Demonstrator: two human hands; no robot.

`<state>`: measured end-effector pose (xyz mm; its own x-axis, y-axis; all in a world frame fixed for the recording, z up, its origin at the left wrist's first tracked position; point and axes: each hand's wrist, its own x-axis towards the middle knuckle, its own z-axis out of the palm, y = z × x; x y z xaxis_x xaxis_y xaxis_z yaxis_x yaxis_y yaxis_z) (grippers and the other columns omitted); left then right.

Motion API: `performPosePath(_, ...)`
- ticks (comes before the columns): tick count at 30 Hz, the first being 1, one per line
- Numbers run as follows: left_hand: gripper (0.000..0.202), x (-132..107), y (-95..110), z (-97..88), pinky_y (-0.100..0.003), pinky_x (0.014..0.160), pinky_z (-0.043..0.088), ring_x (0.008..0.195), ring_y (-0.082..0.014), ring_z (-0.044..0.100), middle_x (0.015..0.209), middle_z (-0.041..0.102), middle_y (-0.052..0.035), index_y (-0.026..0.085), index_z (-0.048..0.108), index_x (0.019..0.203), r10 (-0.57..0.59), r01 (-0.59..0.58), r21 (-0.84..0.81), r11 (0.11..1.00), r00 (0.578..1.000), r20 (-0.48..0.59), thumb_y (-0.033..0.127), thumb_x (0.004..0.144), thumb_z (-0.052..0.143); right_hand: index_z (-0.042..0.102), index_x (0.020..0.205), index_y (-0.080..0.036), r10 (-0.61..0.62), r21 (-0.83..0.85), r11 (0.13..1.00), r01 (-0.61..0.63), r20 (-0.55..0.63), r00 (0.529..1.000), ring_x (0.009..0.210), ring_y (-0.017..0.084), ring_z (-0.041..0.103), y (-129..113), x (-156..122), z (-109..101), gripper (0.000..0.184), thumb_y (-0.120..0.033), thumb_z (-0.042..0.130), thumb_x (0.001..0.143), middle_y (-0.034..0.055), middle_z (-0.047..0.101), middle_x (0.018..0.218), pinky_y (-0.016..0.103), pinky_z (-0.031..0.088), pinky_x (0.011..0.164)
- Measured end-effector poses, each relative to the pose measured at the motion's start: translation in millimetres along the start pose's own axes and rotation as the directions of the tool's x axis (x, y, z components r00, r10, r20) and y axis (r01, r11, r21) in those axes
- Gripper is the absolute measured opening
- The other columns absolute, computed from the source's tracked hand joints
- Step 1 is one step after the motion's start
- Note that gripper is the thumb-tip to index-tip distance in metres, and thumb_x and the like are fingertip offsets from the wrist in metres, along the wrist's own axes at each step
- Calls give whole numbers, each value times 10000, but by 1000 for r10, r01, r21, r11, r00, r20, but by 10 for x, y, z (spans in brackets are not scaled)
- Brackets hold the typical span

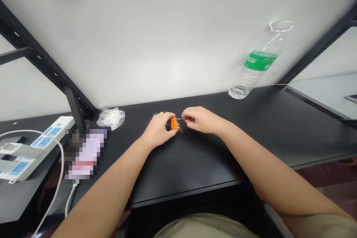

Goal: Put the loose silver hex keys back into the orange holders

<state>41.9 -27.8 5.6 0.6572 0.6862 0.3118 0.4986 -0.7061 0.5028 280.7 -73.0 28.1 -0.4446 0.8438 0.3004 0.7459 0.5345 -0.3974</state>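
Near the middle of the black table, my left hand (157, 131) is wrapped round an orange-and-black hex key set (173, 123). Thin metal keys stick out at both of its ends, and my palm and fingers cover much of the holder. Just to the right, my right hand (197, 119) has its thumb and forefinger pinched at the end of one slim metal hex key (179, 119), which reaches toward the holder. The other fingers of that hand are curled in.
A large clear bottle (260, 61) with a green label stands back right by the wall. At left are a crumpled plastic bag (111, 118), a blurred-out phone (87, 154) with a cable, and a white power strip (41, 148). Black metal frames rise at both sides.
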Motion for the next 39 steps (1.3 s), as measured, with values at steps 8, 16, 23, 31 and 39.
performPosePath(8, 418, -10, -4, -7, -439, 991, 504, 1063, -269, 640, 1104, 705, -45, 245, 635, 1188, 3, -4, 65, 998, 1000, 19, 352, 800, 750, 700, 934, -196, -59, -5, 998, 59, -35, 998, 790, 181, 584, -88, -25, -57, 172, -177, 531, 956, 64, 657, 904, 311, 446, 745)
performPosePath(16, 417, -12, 85, -43, -440, 1062, 459, 1081, -243, 637, 1161, 712, -27, 265, 653, 1202, 75, -73, -64, 995, 997, 31, 350, 805, 748, 653, 1006, -217, 178, 614, 776, -145, 7, 984, 688, 153, 587, -3, 31, 116, 206, -368, 702, 874, 3, 638, 833, 301, 493, 657)
performPosePath(23, 385, -36, 150, -34, -436, 985, 496, 1045, -252, 637, 1111, 709, -45, 260, 655, 1205, 122, -117, -79, 990, 990, 66, 309, 829, 716, 584, 955, -202, 301, 689, 637, -347, 192, 934, 600, 111, 537, 123, 80, 289, 395, -512, 778, 807, -22, 614, 772, 238, 437, 528)
performPosePath(31, 371, -29, 157, -31, -430, 898, 518, 981, -258, 641, 1097, 687, -60, 252, 620, 1198, 104, -102, -24, 994, 988, 112, 313, 842, 702, 637, 1157, -206, 225, 730, 597, -333, 247, 943, 757, 163, 660, 24, 95, 361, 367, -389, 737, 855, 11, 705, 848, 297, 531, 703)
performPosePath(39, 413, -6, -137, -105, -468, 1055, 452, 1239, -292, 558, 1355, 618, -103, 222, 560, 1334, -47, 61, 123, 990, 992, -113, 276, 924, 558, 694, 1053, -230, 237, 279, 939, -203, -92, 967, 837, 183, 651, 216, 37, 232, 174, -282, 590, 923, 28, 717, 967, 328, 498, 798)
